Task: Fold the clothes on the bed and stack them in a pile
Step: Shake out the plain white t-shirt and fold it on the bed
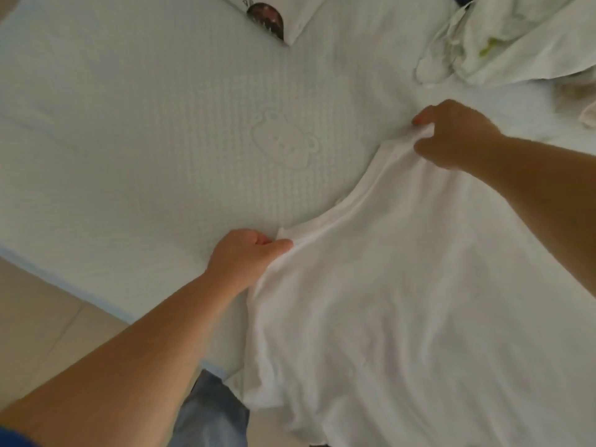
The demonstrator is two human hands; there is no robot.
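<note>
White garment (403,301) on bed (129,140); left hand (245,256), right hand (451,133) pinch edge.

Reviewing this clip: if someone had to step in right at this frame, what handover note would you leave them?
Left hand pinches the near end of the white garment's edge; right hand grips the far end of the same edge.
The garment is spread over the bed, its near part hanging over the bed's edge, no fold visible yet.
More unfolded clothes lie crumpled at the far right.
No folded pile is in view.
Left: fold this garment, then the rest, and stack them.
</note>
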